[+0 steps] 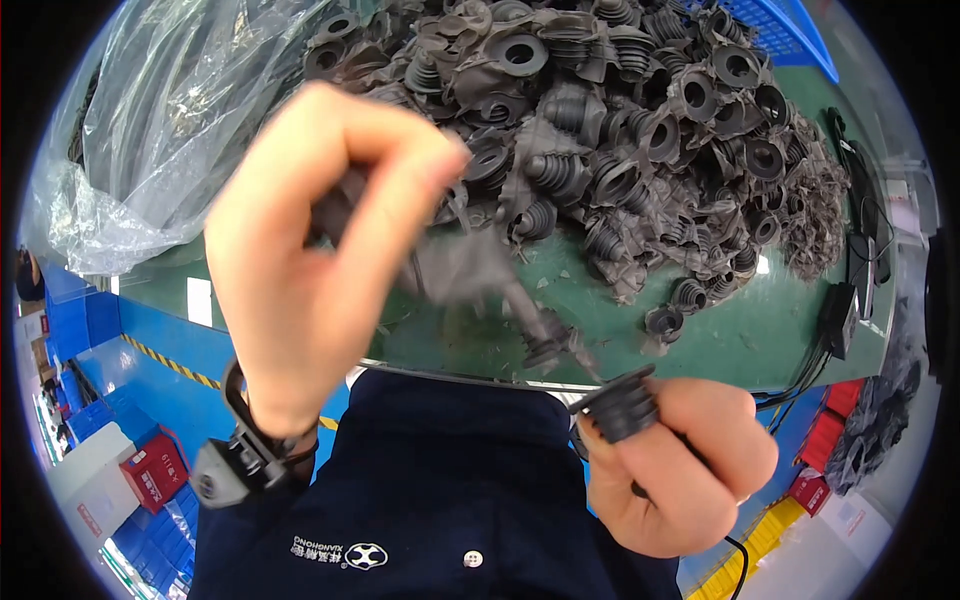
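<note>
In my right hand (690, 465), closed at the lower right, is a black ribbed rubber bellows (622, 405), its flanged end toward the upper left. My left hand (310, 250) is raised at the left, motion-blurred, with thumb and fingers curled together around thin dark rubber flash (455, 268). The blurred flash trails down toward the bellows; whether it still joins the bellows cannot be made out. Below it a small dark rubber piece (545, 345) shows near the table's front edge, also blurred.
A large heap of rubber bellows with flash (580, 120) covers the back of the green table (480, 340). Clear plastic sheeting (150, 140) lies at the left and a blue basket (800, 35) at the far right. A black adapter with cables (838, 320) sits on the right edge.
</note>
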Demonstrator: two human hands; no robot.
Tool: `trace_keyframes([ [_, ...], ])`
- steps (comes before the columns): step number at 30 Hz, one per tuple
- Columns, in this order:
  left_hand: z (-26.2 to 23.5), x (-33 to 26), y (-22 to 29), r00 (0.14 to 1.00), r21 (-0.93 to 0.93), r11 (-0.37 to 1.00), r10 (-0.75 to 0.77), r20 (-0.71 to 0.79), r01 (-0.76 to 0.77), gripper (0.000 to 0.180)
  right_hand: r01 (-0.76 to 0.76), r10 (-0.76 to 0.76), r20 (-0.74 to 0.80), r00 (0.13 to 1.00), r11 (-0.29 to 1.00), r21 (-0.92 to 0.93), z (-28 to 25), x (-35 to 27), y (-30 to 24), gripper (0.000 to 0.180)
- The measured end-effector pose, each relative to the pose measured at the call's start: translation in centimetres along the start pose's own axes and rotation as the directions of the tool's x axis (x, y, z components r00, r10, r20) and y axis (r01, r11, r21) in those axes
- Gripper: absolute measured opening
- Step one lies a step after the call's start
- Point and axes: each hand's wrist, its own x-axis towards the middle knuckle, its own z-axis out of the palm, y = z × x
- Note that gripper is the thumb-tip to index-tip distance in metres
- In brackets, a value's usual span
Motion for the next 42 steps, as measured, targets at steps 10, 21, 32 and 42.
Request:
trace_keyframes([
  [10, 0.5, -1.3, 1.3, 0.942, -0.35, 0.923, 0.248, 0.224, -0.16, 0.035, -0.084, 0.05, 0.2, 0.979, 0.983, 0.166, -1.0, 0.3, 0.5, 0.023],
  [21, 1.4, -0.5, 0.7, 0.862, 0.459, 0.775, 0.505, -0.04, -0.433, 0.003, -0.253, 0.242, 0.144, 0.959, 0.966, 0.061, -0.2, 1.1, -1.4, 0.028],
  [32, 1.5, -0.7, 0.8, 0.983, -0.159, 0.978, 0.152, 0.098, -0.135, 0.014, -0.108, 0.067, 0.309, 0.949, 0.987, 0.118, -2.4, 1.6, 0.0, 0.014],
  [42, 0.5, 0.1, 2.8, 0.913, -0.393, 0.892, 0.334, 0.235, -0.225, 0.023, 0.104, -0.102, -0.262, 0.96, 0.995, -0.009, 0.2, 0.5, 0.2, 0.014],
])
